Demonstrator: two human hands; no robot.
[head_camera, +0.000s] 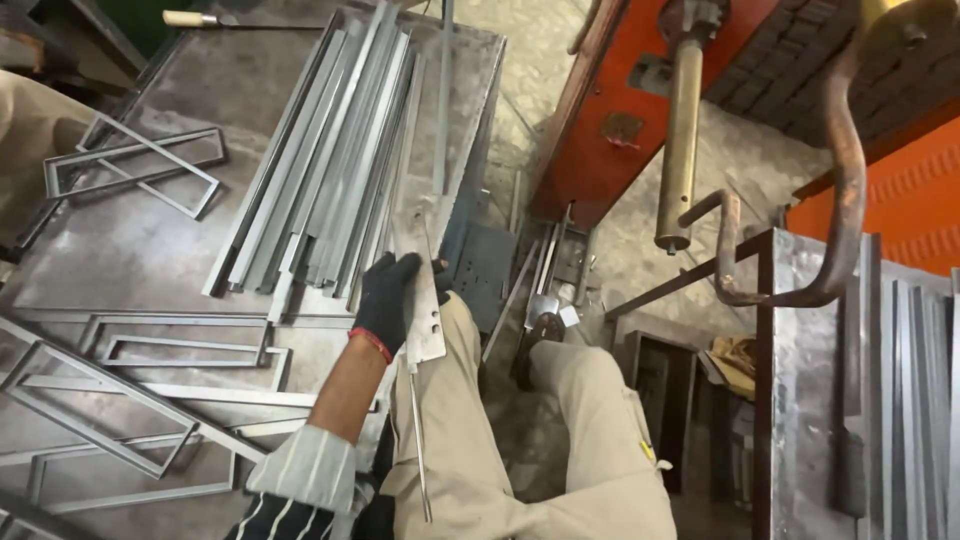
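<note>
gripping a flat metal strip (424, 300) at the counter (150, 240) edge, the gloved left hand (388, 298) closes round it beside stacked strips (330, 160); the right hand is out of view.

Steel worktable (150, 250) at left. Bundle of long grey metal strips (330, 160) on its right side, reaching to the far edge. Welded rectangular frames (130, 165) left of the strips, more frames (150, 400) at the near edge. Wooden-handled tool (200, 18) at the far edge. Bent copper-coloured pipe (835, 200) right, above a second metal table (800, 380).
</note>
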